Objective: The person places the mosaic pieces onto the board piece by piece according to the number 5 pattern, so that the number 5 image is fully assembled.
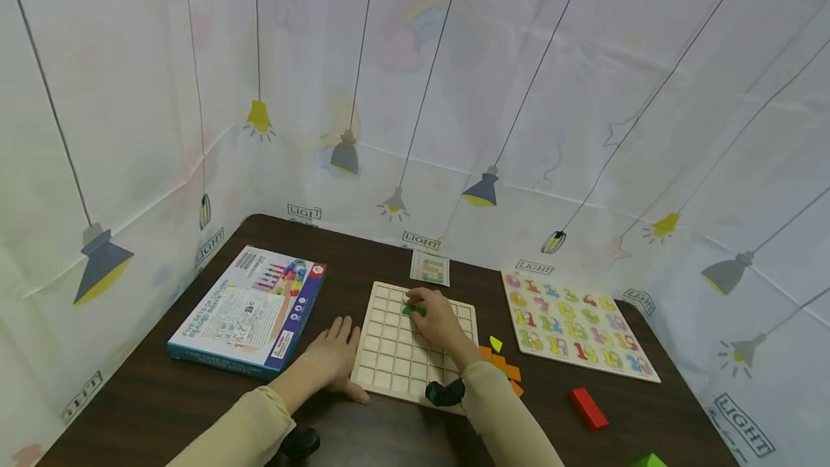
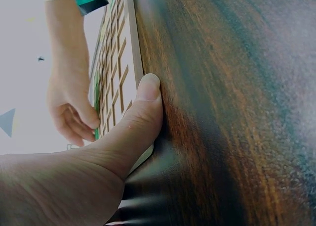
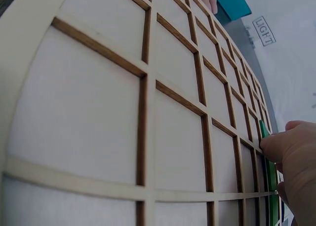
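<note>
A light wooden grid board [image 1: 389, 362] lies on the dark table, its square cells divided by raised strips. Over its far part, my right hand [image 1: 437, 319] holds green pieces [image 1: 408, 308] between thumb and fingertips. The right wrist view shows the thumb against a flat green piece [image 3: 270, 179] at the board's far cells; the fingers' far side is hidden. My left hand [image 1: 332, 355] rests with fingers extended at the board's left edge. In the left wrist view its thumb [image 2: 140, 114] lies along the board's near edge.
Left of the board is a boxed set [image 1: 240, 308]. A small pattern card [image 1: 431, 267] lies behind it. Orange tiles [image 1: 512, 372] and a yellow piece [image 1: 496, 344] sit beside my right forearm. Farther right are a number puzzle [image 1: 570, 323], a red block [image 1: 588, 408] and a green block [image 1: 650, 461].
</note>
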Demonstrator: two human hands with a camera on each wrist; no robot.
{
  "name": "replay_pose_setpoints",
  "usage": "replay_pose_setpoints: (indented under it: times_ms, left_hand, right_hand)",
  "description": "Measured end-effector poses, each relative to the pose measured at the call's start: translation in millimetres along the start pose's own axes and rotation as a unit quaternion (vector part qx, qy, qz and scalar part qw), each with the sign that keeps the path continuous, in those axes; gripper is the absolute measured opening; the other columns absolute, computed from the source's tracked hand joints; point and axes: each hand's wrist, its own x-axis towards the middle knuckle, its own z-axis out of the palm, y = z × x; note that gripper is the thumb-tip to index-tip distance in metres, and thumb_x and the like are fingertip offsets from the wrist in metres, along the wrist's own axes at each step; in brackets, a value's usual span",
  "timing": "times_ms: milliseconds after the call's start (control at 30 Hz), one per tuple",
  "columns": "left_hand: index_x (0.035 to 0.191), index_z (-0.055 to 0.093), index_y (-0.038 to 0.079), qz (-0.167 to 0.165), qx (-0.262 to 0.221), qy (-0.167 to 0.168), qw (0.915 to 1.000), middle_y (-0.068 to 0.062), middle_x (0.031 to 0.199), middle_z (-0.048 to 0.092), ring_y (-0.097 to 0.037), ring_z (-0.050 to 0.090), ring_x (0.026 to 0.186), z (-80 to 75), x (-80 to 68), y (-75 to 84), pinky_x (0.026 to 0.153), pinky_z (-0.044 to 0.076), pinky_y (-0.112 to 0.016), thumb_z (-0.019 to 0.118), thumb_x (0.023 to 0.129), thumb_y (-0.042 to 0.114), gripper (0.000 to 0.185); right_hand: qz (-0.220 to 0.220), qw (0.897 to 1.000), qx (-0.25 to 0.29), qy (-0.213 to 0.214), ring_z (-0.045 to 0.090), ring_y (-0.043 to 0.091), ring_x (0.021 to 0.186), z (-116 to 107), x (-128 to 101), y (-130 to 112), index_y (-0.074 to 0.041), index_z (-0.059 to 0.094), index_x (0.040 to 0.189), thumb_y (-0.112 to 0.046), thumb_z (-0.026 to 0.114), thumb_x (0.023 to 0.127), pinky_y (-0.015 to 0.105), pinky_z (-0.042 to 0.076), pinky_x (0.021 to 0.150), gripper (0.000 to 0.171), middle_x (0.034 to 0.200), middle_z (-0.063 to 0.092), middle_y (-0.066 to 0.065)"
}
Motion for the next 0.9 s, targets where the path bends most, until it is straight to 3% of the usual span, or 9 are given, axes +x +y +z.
replay_pose_setpoints:
  times_ms: [267, 633, 900]
  left_hand:
    - [0.145, 0.028, -0.004, 0.001, -0.019, -0.002, 0.9998, -0.026, 0.152, 0.017, -0.04, 0.014, 0.14, -3.7, -2.3, -0.4, 0.11, 0.021, -0.048, 0.073, 0.065, 0.065, 0.115]
    - [0.145, 0.028, -0.006, 0.004, -0.012, -0.009, 0.9999, -0.027, 0.151, 0.017, -0.04, 0.013, 0.14, -5.5, -2.8, 2.5, 0.109, 0.023, -0.049, 0.072, 0.067, 0.065, 0.115]
    - [0.145, 0.027, -0.007, 0.01, -0.029, -0.009, 0.9995, -0.028, 0.151, 0.016, -0.041, 0.013, 0.14, -4.3, -4.0, 2.3, 0.109, 0.021, -0.05, 0.073, 0.068, 0.063, 0.114]
  right_hand:
    - [0.006, 1.0, -0.007, 0.009, 0.054, 0.027, 0.108, -8, -4, -3, -0.003, 0.058, 0.122, -0.003, 0.065, 0.087, 0.043, 0.046, 0.088, 0.036, 0.11, 0.063, 0.008]
    - [0.014, 0.998, -0.013, 0.056, 0.06, 0.024, 0.096, -27, -27, 8, 0.0, 0.059, 0.118, 0.001, 0.063, 0.088, 0.038, 0.051, 0.079, 0.03, 0.104, 0.064, 0.011]
    - [0.01, 0.997, -0.014, 0.074, 0.061, 0.025, 0.094, -36, -38, 11, 0.001, 0.06, 0.116, 0.002, 0.064, 0.087, 0.037, 0.051, 0.079, 0.029, 0.102, 0.064, 0.011]
